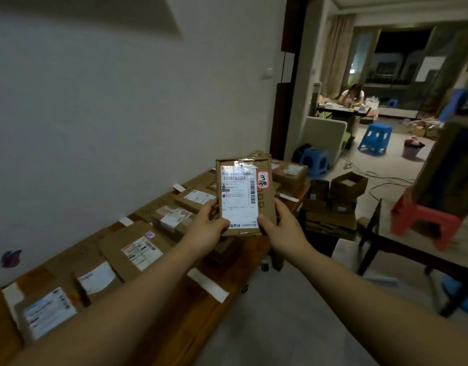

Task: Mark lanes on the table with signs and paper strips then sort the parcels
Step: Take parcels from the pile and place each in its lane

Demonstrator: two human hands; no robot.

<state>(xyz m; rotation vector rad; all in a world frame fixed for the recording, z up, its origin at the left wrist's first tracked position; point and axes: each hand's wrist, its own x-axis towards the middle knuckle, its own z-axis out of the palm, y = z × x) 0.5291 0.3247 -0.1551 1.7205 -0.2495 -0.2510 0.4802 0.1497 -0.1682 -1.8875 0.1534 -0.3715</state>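
A small brown parcel with a white shipping label and a red-edged sticker is held upright above the table's right part. My left hand grips its lower left corner and my right hand grips its lower right corner, thumbs on the label. Below, the long wooden table along the wall carries several brown parcels, such as one left of my hands. White paper strips lie across the table between groups of parcels, with another strip near the wall.
Open cardboard boxes are stacked on the floor past the table's far end. Blue stools and a red stool stand farther right. A dark chair frame is close on the right. A person sits at a distant desk.
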